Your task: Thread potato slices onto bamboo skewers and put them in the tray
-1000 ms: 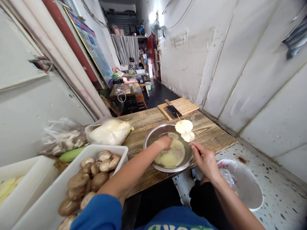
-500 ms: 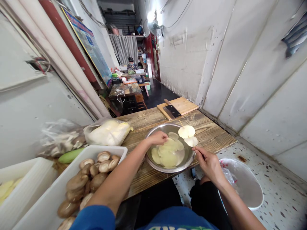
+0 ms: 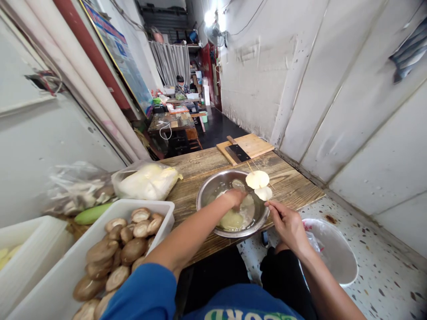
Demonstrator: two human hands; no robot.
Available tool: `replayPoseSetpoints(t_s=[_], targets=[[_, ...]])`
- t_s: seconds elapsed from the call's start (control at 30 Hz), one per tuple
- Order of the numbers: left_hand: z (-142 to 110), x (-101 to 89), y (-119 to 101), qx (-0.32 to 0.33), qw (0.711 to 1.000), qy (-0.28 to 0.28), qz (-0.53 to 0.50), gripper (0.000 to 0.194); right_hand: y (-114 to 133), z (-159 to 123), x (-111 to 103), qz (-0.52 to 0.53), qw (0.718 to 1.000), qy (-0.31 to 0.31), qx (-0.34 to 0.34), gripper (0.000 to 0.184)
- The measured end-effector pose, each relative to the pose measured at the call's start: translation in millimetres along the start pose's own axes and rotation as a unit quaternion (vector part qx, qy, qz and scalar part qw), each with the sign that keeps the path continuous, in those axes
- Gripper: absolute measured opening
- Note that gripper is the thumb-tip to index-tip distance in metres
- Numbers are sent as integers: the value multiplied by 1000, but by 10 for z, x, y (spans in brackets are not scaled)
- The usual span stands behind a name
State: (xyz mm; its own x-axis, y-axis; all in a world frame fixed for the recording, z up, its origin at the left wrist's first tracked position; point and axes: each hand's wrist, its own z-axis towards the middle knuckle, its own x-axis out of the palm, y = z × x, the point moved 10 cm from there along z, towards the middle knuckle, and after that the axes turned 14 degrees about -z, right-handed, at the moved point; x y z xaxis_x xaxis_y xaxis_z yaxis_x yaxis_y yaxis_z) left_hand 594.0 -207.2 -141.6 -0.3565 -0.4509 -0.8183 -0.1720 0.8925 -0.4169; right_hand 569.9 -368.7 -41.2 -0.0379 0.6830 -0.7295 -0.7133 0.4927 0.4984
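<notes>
Pale round slices that look like potato [image 3: 231, 221] lie in cloudy water in a steel bowl [image 3: 207, 189] on the wooden table. My left hand [image 3: 236, 198] reaches down into this water, its fingertips blurred and partly under the surface, so their grip is unclear. Between the thumb and fingers of my right hand [image 3: 286, 222], the lower end of a wooden skewer [image 3: 267, 201] is pinched at the bowl's right side. Two thin slices [image 3: 257, 179] are threaded on it, one above the other. More thin sticks show behind them on the table.
A cleaver [image 3: 238, 153] lies on a cutting board [image 3: 255, 146] at the far edge. To the left are a tub of mushrooms [image 3: 169, 218], a bagged pale food [image 3: 147, 181] and a green vegetable [image 3: 91, 214]. A lined bin [image 3: 336, 253] stands right. Another person [image 3: 180, 84] sits far back.
My left hand has moved right and deeper into the bowl, stirring the water and the slices. My right hand still holds the skewer in nearly the same place. The view has shifted slightly.
</notes>
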Motion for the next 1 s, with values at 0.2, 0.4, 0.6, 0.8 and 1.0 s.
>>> replayPoseSetpoints(t_s=[0.2, 0.4, 0.6, 0.8, 1.0], targets=[[-92, -142, 265, -5, 999, 35, -20, 41, 25, -15, 15, 5, 1000, 7, 3, 26], [-299, -551, 419, -12, 992, -93, -86, 19, -26, -25, 75, 2, 1000, 13, 3, 26], [-444, -678, 621, -12, 915, -142, -377, 25, -37, -8, 72, -6, 1000, 15, 4, 26], [-467, -788, 506, -54, 969, -228, -82, 26, -18, 2, 69, -8, 1000, 15, 2, 26], [-77, -176, 67, -8, 997, -62, -47, 56, 39, 24, 77, -11, 1000, 21, -2, 27]])
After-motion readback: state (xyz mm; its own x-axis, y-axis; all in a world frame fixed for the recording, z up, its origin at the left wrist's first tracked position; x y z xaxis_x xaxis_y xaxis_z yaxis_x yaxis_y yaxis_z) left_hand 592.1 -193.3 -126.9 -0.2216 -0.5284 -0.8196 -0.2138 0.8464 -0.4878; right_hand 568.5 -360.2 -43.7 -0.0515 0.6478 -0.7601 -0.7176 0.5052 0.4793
